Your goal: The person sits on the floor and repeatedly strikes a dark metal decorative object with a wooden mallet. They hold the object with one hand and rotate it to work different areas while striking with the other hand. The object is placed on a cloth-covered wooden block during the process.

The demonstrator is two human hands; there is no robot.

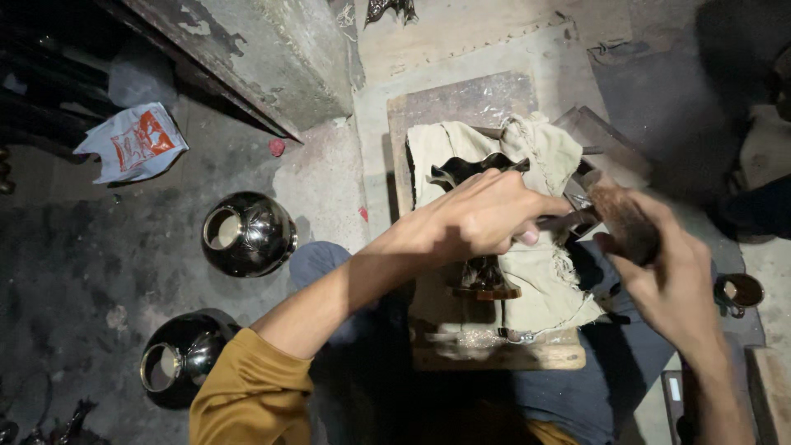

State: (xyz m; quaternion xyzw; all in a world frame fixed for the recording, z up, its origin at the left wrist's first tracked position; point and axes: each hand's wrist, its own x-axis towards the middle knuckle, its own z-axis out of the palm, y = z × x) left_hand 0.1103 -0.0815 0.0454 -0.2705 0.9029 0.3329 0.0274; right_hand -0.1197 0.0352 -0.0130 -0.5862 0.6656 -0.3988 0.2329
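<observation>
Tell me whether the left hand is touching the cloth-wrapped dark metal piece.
Touching. The head view shows the left hand pressed down on the dark metal piece and its cloth, fingers curled onto the cloth.

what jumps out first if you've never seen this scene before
Dead centre, the left hand presses a thin metal tool against a dark shiny piece wrapped in pale cloth on a wooden block. The right hand grips a blurred wooden-looking handle beside it. On the floor at left sit two glossy black round vessels.
</observation>
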